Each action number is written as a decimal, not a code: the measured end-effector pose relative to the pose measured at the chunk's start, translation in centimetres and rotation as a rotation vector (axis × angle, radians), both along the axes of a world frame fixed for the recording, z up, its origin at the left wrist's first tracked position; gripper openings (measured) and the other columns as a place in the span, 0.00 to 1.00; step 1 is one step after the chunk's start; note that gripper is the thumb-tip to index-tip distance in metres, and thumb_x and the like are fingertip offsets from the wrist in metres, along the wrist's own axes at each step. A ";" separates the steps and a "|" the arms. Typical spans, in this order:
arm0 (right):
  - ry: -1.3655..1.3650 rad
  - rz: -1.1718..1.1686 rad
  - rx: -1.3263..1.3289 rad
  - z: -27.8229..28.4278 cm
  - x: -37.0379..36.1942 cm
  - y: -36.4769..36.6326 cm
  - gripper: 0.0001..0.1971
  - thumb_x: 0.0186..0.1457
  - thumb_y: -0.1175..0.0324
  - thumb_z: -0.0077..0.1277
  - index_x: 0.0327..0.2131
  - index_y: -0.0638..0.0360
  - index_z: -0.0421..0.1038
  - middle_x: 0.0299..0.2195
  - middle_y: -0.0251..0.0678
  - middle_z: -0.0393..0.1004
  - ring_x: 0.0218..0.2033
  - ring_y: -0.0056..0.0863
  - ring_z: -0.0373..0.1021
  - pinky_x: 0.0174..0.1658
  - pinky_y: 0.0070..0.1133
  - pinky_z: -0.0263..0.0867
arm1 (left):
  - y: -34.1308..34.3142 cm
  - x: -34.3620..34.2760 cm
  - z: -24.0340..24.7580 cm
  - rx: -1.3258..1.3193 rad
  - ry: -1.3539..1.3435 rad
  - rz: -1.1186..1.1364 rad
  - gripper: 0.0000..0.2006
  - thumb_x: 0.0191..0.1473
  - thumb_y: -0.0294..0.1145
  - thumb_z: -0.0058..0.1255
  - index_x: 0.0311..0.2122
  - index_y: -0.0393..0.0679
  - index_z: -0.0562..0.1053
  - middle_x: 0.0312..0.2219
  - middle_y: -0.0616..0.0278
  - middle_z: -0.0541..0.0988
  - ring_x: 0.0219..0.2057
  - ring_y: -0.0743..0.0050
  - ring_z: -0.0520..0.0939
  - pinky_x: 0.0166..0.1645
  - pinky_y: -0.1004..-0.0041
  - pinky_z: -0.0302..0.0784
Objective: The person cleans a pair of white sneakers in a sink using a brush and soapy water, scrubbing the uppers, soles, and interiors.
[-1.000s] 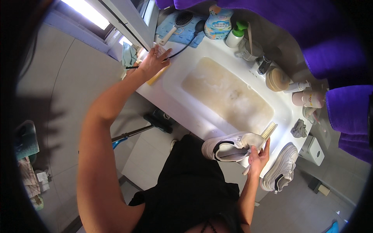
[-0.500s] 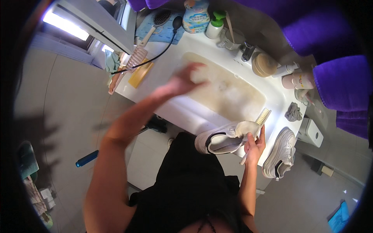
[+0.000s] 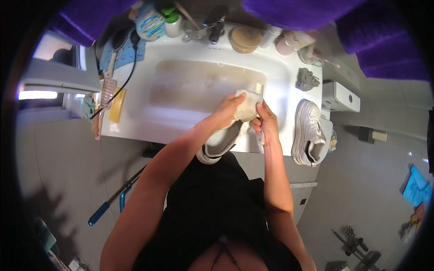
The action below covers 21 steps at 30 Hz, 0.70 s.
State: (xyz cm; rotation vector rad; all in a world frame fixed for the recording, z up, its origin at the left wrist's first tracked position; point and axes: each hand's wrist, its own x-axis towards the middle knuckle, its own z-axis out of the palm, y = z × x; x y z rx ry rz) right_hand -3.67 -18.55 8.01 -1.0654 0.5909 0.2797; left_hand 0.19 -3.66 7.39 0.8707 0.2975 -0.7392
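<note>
A white sneaker is at the front edge of the sink, its dark-trimmed opening facing up. Its pale tongue is pulled up and spread between my hands. My left hand is closed on the tongue's left side. My right hand is closed at the tongue's right edge, with a pale brush handle running down beneath the fingers. Just beyond the tongue, the brush head shows; the middle of the brush is hidden. A second white sneaker rests on the sink's right rim.
The white sink holds cloudy brownish water. Along its back stand a faucet, a green-topped bottle and a round container. A grey scrubber sits right; a yellow bar and a hairbrush lie left.
My left hand has come from over the water to the sneaker's tongue and closed on it. The view has shifted right. My right hand still holds the brush beside the tongue.
</note>
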 end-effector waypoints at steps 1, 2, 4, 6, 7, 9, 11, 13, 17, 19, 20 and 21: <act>0.029 -0.045 -0.230 1.1 0.1 -0.1 0.24 0.56 0.71 0.43 0.56 0.59 0.53 0.18 0.25 0.60 0.12 0.13 0.51 0.14 0.14 0.49 | 0.1 0.2 0.5 -0.030 0.053 0.036 0.19 0.58 0.40 0.37 0.48 0.36 0.62 0.42 0.53 0.71 0.40 0.64 0.76 0.45 0.67 0.72; -0.068 -0.103 -0.467 1.2 -0.4 -0.5 0.25 0.56 0.72 0.41 0.57 0.60 0.51 0.18 0.25 0.59 0.14 0.14 0.53 0.16 0.15 0.52 | 0.1 0.2 0.9 -0.054 0.108 0.080 0.20 0.59 0.42 0.36 0.49 0.35 0.62 0.43 0.52 0.71 0.41 0.62 0.76 0.46 0.66 0.72; -0.234 -0.007 -0.896 3.1 -2.3 -0.3 0.25 0.53 0.78 0.36 0.57 0.61 0.51 0.19 0.33 0.63 0.19 0.23 0.61 0.26 0.18 0.61 | 0.4 0.1 0.9 -0.080 0.125 0.095 0.21 0.59 0.43 0.35 0.49 0.36 0.61 0.44 0.52 0.71 0.42 0.61 0.75 0.48 0.64 0.71; -0.472 0.241 -1.136 5.1 -4.6 1.5 0.28 0.49 0.81 0.37 0.57 0.59 0.52 0.25 0.46 0.67 0.24 0.37 0.66 0.32 0.26 0.64 | 0.2 -0.1 0.6 -0.092 0.145 0.096 0.22 0.59 0.44 0.33 0.50 0.37 0.61 0.44 0.53 0.70 0.43 0.61 0.74 0.49 0.62 0.70; -0.520 0.388 -1.192 5.7 -5.7 2.9 0.29 0.47 0.82 0.37 0.56 0.59 0.53 0.29 0.52 0.68 0.28 0.44 0.68 0.35 0.29 0.65 | 0.1 0.1 -0.1 -0.086 0.151 0.098 0.22 0.60 0.45 0.32 0.50 0.37 0.61 0.44 0.53 0.70 0.43 0.61 0.74 0.50 0.62 0.70; -0.490 0.528 -1.231 5.4 -6.6 5.1 0.30 0.44 0.82 0.39 0.56 0.62 0.53 0.30 0.61 0.68 0.29 0.52 0.69 0.34 0.35 0.66 | -0.6 -0.1 -0.4 -0.033 0.159 0.082 0.23 0.60 0.46 0.29 0.50 0.37 0.61 0.44 0.53 0.70 0.43 0.62 0.74 0.50 0.62 0.69; -0.328 0.518 -1.272 5.0 -3.1 5.2 0.26 0.49 0.81 0.36 0.55 0.62 0.54 0.26 0.59 0.69 0.28 0.53 0.68 0.39 0.33 0.65 | -1.5 -0.9 -0.1 0.071 0.163 0.067 0.23 0.60 0.47 0.27 0.51 0.38 0.60 0.44 0.53 0.70 0.42 0.62 0.73 0.49 0.63 0.69; -0.325 0.501 -1.241 4.8 -1.1 5.0 0.27 0.49 0.80 0.35 0.56 0.62 0.53 0.24 0.59 0.69 0.26 0.53 0.68 0.35 0.33 0.65 | -2.3 -1.4 -1.3 0.114 0.164 0.131 0.21 0.60 0.46 0.30 0.49 0.41 0.61 0.43 0.54 0.70 0.43 0.64 0.72 0.43 0.67 0.71; -0.409 0.591 -1.272 3.9 -5.8 5.5 0.28 0.48 0.81 0.35 0.56 0.65 0.51 0.23 0.60 0.68 0.25 0.52 0.68 0.30 0.34 0.65 | -2.0 -0.4 -0.4 0.042 0.222 0.194 0.23 0.61 0.46 0.25 0.48 0.38 0.62 0.40 0.50 0.73 0.33 0.60 0.77 0.40 0.63 0.75; -0.467 0.563 -1.264 3.5 -8.5 5.4 0.29 0.46 0.81 0.36 0.56 0.65 0.51 0.23 0.59 0.68 0.23 0.50 0.69 0.27 0.35 0.64 | -1.6 -0.3 0.3 0.086 0.258 0.159 0.22 0.61 0.46 0.26 0.47 0.38 0.63 0.40 0.50 0.73 0.31 0.61 0.77 0.40 0.64 0.75; -0.384 0.594 -1.314 4.0 -7.5 5.3 0.29 0.46 0.80 0.36 0.56 0.65 0.51 0.22 0.58 0.68 0.22 0.49 0.69 0.27 0.35 0.64 | -2.3 -0.8 -2.1 0.204 0.150 0.260 0.20 0.61 0.44 0.29 0.46 0.37 0.64 0.39 0.52 0.73 0.32 0.63 0.76 0.40 0.66 0.73; -0.286 0.619 -1.360 4.1 -6.0 4.9 0.29 0.45 0.80 0.36 0.56 0.66 0.51 0.22 0.57 0.69 0.22 0.48 0.68 0.26 0.35 0.64 | -2.7 -1.3 -2.2 0.240 0.089 0.281 0.19 0.60 0.43 0.30 0.44 0.38 0.65 0.37 0.54 0.73 0.32 0.66 0.76 0.39 0.67 0.73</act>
